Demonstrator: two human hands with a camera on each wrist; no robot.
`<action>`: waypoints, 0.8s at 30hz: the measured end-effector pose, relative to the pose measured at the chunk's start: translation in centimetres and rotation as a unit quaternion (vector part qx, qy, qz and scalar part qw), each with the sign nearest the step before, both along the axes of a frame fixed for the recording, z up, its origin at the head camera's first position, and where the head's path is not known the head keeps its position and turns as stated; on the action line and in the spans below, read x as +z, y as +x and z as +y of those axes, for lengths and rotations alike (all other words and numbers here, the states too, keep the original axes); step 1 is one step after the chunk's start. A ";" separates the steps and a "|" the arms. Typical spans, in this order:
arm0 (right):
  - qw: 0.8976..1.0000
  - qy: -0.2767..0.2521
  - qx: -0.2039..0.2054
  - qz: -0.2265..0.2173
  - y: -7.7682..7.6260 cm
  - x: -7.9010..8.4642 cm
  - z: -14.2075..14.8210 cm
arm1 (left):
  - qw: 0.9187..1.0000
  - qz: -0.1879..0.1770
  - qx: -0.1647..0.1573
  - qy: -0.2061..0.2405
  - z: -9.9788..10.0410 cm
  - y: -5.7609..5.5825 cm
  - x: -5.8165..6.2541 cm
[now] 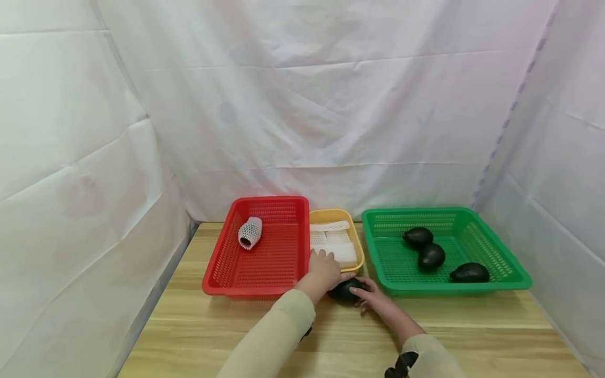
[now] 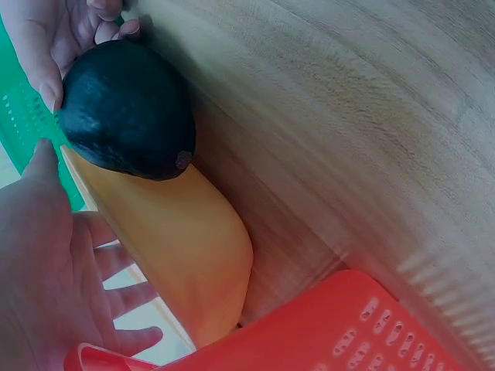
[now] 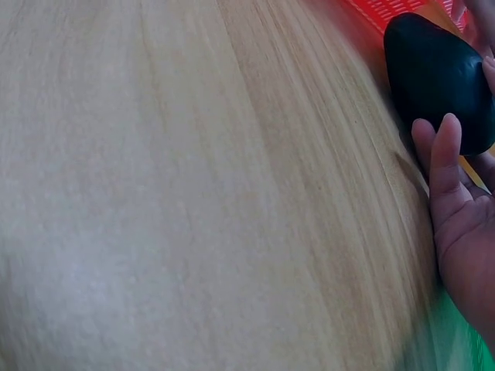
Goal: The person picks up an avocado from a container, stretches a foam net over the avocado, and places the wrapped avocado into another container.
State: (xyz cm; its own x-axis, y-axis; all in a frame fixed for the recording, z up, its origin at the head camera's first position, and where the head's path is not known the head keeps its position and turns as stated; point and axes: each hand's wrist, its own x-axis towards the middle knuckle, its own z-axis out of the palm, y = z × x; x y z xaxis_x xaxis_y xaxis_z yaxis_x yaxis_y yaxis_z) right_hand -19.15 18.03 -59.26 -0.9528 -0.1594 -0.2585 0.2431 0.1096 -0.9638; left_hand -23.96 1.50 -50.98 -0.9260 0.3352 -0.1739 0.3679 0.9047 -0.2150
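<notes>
A dark avocado is low over the wooden table, in front of the yellow basket. My right hand grips it from the right, thumb on the near side and fingers around the far side; the right wrist view shows the avocado between them. My left hand reaches over the yellow basket's front rim, its fingers spread and fairly straight, holding nothing. In the left wrist view the left thumb points toward the avocado. White foam net sleeves lie flat in the yellow basket, partly hidden by the left hand.
A red basket stands left of the yellow one, holding an avocado in a white foam net. The green basket on the right contains three bare avocados, one of them near its front wall. White cloth hangs behind.
</notes>
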 end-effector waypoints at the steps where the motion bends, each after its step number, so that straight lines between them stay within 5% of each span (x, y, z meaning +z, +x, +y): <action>1: 1.000 -0.003 0.000 -0.001 0.0 0.0 -0.1 | 1.000 0.001 0.003 0.008 0.0 0.0 0.0; 6: 1.000 -0.012 -0.006 0.001 -0.1 0.0 -0.2 | 0.996 0.020 -0.005 0.085 -0.3 -0.3 0.1; 12: 1.000 -0.008 -0.008 0.004 -0.1 -0.1 -0.1 | 0.983 0.054 -0.026 0.176 -0.6 -0.6 0.7; 21: 1.000 -0.003 -0.008 0.004 -0.1 -0.1 -0.2 | 0.924 0.084 -0.018 0.372 -1.5 -0.8 1.1; 24: 1.000 0.001 -0.009 0.003 -0.2 -0.1 -0.1 | 0.913 0.072 -0.004 0.401 -1.6 -0.9 1.4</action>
State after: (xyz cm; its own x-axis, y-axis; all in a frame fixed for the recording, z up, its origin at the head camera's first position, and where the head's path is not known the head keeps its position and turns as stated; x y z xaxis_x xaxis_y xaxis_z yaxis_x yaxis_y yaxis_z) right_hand -19.33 17.89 -59.39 -0.9567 -0.1421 -0.2539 0.2400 0.1079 -0.9648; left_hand -24.83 -0.12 -49.55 -0.9164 0.3085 0.2549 0.3962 0.7895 0.4688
